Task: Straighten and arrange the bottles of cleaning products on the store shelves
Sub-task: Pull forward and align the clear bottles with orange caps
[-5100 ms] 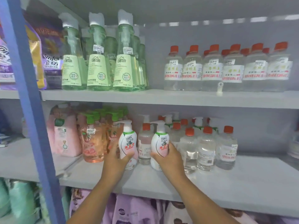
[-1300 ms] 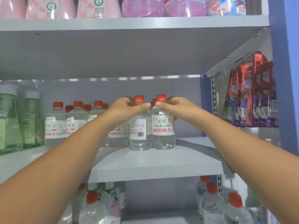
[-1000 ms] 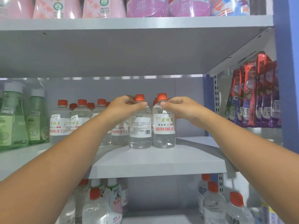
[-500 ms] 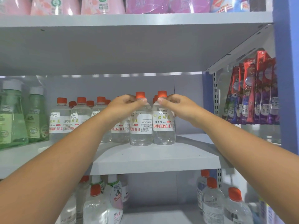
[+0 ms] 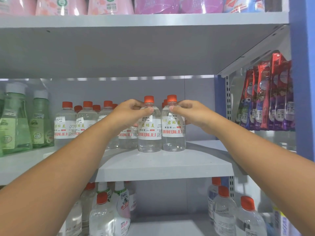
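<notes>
"JUNYIMEIQINGJIEJI" bottles (image 5: 149, 132), "5.00" price stickers, hands around shoulders

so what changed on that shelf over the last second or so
The left hand turned its clear bottle until the front label faces out, matching the right hand's bottle. Both hands keep gripping the bottle shoulders; the bottles stay upright, side by side at the row's right end.

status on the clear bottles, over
Left hand grips one clear bottle, right hand grips its neighbour. Both upright, touching, labels forward on the shelf. Nothing in the way.
</notes>
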Available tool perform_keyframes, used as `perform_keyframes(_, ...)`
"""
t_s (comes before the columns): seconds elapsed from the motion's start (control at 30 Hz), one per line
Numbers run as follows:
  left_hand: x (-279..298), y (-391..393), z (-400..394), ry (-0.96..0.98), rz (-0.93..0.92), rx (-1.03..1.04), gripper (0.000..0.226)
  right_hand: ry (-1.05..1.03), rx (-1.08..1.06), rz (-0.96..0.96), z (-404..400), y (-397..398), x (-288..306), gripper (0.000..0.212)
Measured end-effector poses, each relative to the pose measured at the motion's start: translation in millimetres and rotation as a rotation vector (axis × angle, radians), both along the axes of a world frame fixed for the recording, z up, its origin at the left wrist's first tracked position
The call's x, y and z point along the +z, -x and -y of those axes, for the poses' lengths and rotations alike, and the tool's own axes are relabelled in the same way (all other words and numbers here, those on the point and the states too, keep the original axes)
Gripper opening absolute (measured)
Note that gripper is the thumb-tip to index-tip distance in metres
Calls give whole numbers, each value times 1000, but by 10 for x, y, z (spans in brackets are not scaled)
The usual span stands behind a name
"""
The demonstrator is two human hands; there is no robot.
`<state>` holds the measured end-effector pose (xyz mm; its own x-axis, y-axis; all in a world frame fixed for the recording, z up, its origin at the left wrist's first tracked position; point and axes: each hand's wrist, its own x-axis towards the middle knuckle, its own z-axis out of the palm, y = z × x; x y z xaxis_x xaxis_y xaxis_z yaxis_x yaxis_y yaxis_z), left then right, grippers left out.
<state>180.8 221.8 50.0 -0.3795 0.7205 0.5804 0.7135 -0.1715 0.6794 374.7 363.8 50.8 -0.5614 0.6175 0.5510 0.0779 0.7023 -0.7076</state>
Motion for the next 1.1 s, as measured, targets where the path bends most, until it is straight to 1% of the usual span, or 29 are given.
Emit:
perform_keyframes(0.07,-1,-5,3,-8,8,-8,36,-8,1,7,-13,-7,1,32)
perform_keyframes(0.23,6,-3,0,-7,2,21,38,-13,2,26,23,-5,-1,34)
perform_keyframes(0.33,17,-9,10,-2,-11,38,38,-11,-1,33,50,-2,6,31)
perform_keyframes(0.43,10,-15,1,-1,32,15,38,-9,7,38,71,-13,-3,28)
perform_keyframes(0.53,10,-52,18,11,79,-12,39,5,7,37,82,-21,9,30)
perform_keyframes(0.6,-6,-106,74,14,121,-26,43,31,8,39,117,-53,2,37)
perform_keyframes(0.63,-23,-126,115,18,148,-32,48,42,-2,38,153,-82,-5,46)
perform_keyframes(0.7,-87,-135,217,17,208,-34,66,47,-40,21,273,-160,-41,68)
perform_keyframes(0.73,-141,-152,306,1,235,-30,76,40,-67,-7,390,-231,-85,74)
perform_keyframes(0.77,-215,-168,424,-35,257,-24,82,31,-87,-58,529,-317,-152,76)
perform_keyframes(0.83,-414,-267,767,-164,275,-26,79,-23,-67,-222,875,-517,-379,67)
perform_keyframes(0.9,-714,-418,1215,-322,278,-48,61,-88,54,-398,1235,-659,-729,52)
perform_keyframes(0.93,-903,-490,1438,-393,294,-61,51,-79,143,-458,1405,-684,-937,47)
perform_keyframes(0.97,-1110,-544,1640,-448,310,-73,43,-38,222,-482,1539,-666,-1164,43)
perform_keyframes(1.0,-1323,-567,1801,-477,321,-66,39,16,271,-466,1645,-603,-1393,39)
perform_keyframes(1.03,-1539,-547,1901,-480,339,-44,37,64,278,-417,1722,-494,-1620,36)
perform_keyframes(1.1,-1968,-363,1952,-419,398,37,37,118,217,-316,1814,-180,-2002,31)
